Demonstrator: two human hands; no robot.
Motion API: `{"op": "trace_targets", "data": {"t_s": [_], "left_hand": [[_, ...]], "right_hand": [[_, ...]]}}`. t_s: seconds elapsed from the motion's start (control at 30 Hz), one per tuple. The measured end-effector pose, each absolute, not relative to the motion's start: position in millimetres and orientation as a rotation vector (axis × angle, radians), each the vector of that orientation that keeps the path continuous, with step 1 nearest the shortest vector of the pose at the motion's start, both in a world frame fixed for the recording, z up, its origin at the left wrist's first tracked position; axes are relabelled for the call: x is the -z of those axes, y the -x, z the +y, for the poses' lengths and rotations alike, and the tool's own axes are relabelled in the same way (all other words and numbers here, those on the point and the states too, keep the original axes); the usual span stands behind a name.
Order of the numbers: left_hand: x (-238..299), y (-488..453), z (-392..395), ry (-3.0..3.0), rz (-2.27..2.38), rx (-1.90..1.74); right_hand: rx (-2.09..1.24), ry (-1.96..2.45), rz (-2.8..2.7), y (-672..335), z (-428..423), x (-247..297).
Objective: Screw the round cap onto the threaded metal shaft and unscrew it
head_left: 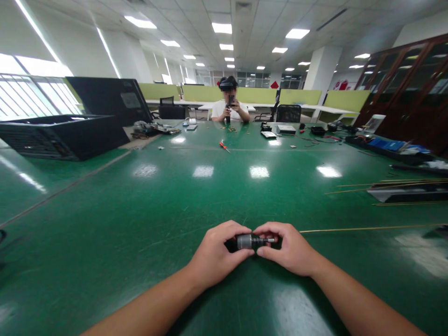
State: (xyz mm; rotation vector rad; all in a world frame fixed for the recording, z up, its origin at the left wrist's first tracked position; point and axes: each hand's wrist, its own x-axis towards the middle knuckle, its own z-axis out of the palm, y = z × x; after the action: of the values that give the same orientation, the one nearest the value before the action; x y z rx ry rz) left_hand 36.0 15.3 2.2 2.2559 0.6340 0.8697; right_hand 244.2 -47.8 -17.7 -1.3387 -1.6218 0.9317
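Observation:
A small dark-grey cylindrical part with a coil spring and a thin metal tip (245,241) lies sideways between my two hands, low over the green table (168,196). My left hand (222,249) is closed around its thicker grey body, thumb in front and fingers behind. Curled about the spring and tip end is my right hand (289,249), its thumb and index finger apart on either side. Whether those right fingertips press on the metal cannot be made out. The exact kind of part is unclear.
A thin brass rod (350,229) extends right from behind my right hand. More rods rest by a metal channel (395,192). An orange screwdriver (224,146) lies farther off. A black computer case (66,140) stands at left. A person (229,109) sits opposite, holding a phone.

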Motion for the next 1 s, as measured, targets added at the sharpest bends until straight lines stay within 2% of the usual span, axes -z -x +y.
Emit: {"op": "trace_targets", "data": {"t_s": [0.37,1.0], "left_hand": [[0.3,-34.8,12.5,-2.292,0.590,-0.915],[-0.5,-34.5,9.6,-2.347,0.638,-0.940]], "right_hand": [[-0.731,1.272,-1.774,-237.8,-52.4,10.6],[-0.601,1.249,-1.863,-237.1,-55.0,3.3]]}}
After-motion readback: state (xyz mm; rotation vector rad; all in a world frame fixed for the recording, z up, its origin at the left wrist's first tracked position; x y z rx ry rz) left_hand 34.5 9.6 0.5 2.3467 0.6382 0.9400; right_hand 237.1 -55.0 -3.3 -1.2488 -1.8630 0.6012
